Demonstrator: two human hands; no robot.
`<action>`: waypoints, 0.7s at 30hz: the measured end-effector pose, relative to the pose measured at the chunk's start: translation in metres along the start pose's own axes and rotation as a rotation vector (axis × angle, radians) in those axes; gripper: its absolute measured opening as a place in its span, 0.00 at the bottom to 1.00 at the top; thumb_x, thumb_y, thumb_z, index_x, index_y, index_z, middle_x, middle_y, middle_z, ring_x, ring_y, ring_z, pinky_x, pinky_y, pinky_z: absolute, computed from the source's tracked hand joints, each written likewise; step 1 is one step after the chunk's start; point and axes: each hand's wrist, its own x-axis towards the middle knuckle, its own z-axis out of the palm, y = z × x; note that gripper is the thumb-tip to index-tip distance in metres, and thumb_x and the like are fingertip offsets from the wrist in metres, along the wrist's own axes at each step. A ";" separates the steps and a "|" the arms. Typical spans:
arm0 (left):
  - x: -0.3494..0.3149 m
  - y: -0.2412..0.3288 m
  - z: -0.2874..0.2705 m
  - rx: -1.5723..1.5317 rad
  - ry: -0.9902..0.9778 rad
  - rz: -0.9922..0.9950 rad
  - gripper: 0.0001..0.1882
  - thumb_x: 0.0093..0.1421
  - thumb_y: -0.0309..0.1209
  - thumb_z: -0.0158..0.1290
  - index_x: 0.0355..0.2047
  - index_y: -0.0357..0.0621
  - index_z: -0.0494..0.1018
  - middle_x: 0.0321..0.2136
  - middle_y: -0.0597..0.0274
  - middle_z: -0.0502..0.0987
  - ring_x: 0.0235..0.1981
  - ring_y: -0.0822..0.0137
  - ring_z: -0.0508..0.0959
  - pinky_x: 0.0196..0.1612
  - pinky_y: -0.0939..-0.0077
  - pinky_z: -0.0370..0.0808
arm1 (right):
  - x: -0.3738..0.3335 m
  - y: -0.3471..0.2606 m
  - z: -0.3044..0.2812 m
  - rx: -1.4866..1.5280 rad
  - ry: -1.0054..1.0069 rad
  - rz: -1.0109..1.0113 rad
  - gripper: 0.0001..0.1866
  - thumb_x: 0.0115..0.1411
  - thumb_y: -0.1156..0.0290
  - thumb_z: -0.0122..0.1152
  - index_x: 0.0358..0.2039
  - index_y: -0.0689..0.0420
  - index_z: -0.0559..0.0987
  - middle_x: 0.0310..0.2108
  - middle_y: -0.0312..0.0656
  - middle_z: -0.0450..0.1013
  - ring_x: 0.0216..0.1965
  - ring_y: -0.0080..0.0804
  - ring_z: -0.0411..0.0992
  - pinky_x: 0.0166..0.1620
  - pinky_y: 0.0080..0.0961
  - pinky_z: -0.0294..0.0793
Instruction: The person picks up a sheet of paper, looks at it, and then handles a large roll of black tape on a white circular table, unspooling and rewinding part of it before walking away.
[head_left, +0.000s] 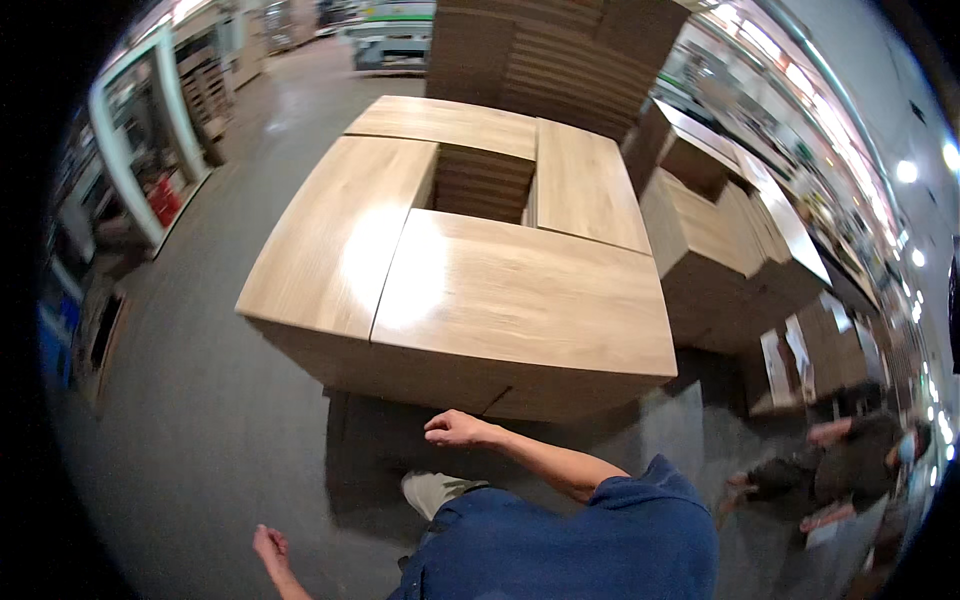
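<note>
A large stack of light wood-grain panels (530,290) stands in front of me, laid in several piles around a square gap in the middle. My right hand (460,428) hangs just short of the stack's near side, its fingers curled in, and nothing shows in it. Low on the left, over the floor, my left hand (270,543) is also loosely closed with no object visible. Neither hand appears to touch the panels.
Behind the stack rises a tall brown pile of boards (560,60). More stacked panels (700,230) stand at the right, with papers on a lower pile (800,360). Another person (850,470) is at the lower right. A pale frame (150,130) stands at the far left.
</note>
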 end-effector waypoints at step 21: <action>0.375 0.231 -0.099 0.190 0.139 -0.532 0.15 0.61 0.35 0.41 0.20 0.41 0.64 0.14 0.56 0.67 0.11 0.60 0.65 0.14 0.67 0.61 | 0.501 -0.343 0.051 0.664 0.119 -0.209 0.22 0.65 0.66 0.52 0.56 0.65 0.67 0.46 0.45 0.74 0.46 0.29 0.72 0.52 0.25 0.70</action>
